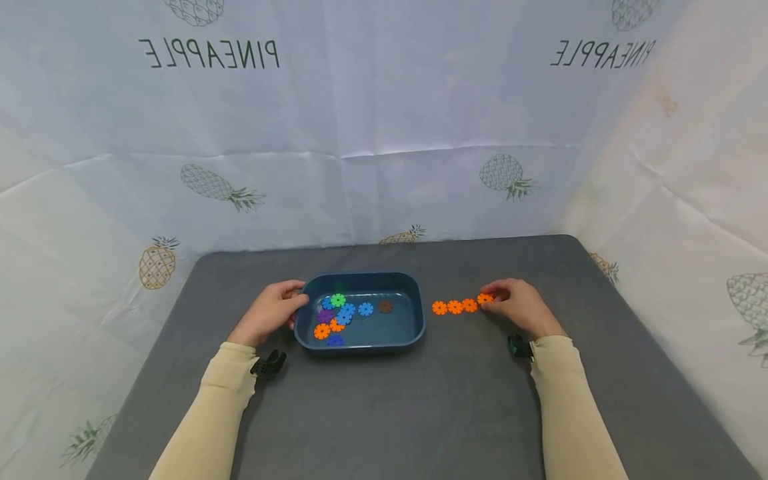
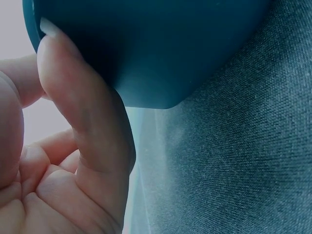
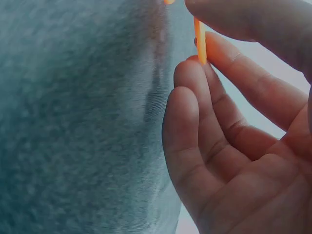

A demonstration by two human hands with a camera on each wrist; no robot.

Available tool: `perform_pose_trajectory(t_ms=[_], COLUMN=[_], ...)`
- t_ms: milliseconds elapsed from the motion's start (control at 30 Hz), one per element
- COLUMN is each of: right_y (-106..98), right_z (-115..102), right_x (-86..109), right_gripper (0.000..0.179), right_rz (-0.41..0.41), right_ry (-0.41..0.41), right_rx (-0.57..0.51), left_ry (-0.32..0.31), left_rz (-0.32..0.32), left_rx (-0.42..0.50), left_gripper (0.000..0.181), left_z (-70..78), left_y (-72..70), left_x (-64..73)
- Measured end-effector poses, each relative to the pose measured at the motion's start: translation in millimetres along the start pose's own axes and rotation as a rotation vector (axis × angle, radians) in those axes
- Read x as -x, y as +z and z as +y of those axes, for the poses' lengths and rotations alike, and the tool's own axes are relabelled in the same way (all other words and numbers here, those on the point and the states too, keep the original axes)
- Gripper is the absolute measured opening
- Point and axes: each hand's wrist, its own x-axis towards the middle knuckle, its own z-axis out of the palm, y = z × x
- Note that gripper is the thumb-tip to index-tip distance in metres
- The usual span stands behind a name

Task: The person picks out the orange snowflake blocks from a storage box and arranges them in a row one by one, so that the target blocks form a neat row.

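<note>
A dark blue tray (image 1: 390,341) sits left of the table's middle, and my left hand (image 1: 271,309) grips its left end. In the left wrist view the thumb (image 2: 73,83) presses the tray's outer wall (image 2: 161,53) near the rim. Inside the tray lie several notched plastic discs, among them a green disc (image 1: 339,301), an orange disc (image 1: 322,331) and a brown disc (image 1: 385,306). My right hand (image 1: 521,308) pinches an orange notched disc (image 1: 485,299) between thumb and fingers. That disc (image 3: 201,41) appears edge-on in the right wrist view. It is at the right end of a row of orange discs (image 1: 455,307).
The grey table (image 1: 408,413) stretches in front of the tray and between the forearms. A pale pineapple-print cloth (image 1: 360,120) hangs behind the table and along both sides.
</note>
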Motion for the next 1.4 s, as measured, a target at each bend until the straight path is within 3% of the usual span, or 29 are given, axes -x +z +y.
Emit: perform_pose_trajectory(t_ms=[933, 1100, 1267, 1400], right_y=[3.2, -1.5, -2.7, 1.7], right_z=[2.7, -0.7, -30.4, -77.4], right_x=[-1.7, 0.7, 2.9, -3.9], right_gripper=[0.039, 0.039, 0.039, 0.035], right_rz=[-0.026, 0.004, 0.044, 0.014], right_ry=[0.018, 0.005, -0.068, -0.191], right_rx=[-0.002, 0.04, 0.078, 0.089], left_ry=[0.012, 0.003, 0.005, 0.006], left_rz=[0.0, 0.012, 0.012, 0.014], left_rx=[-0.018, -0.015, 0.007, 0.025], left_gripper=[0.057, 0.056, 0.056, 0.055], left_z=[0.7, -0.5, -2.4, -3.2], left_y=[0.5, 1.6, 0.6, -0.8], left_x=[1.2, 1.1, 1.5, 1.7])
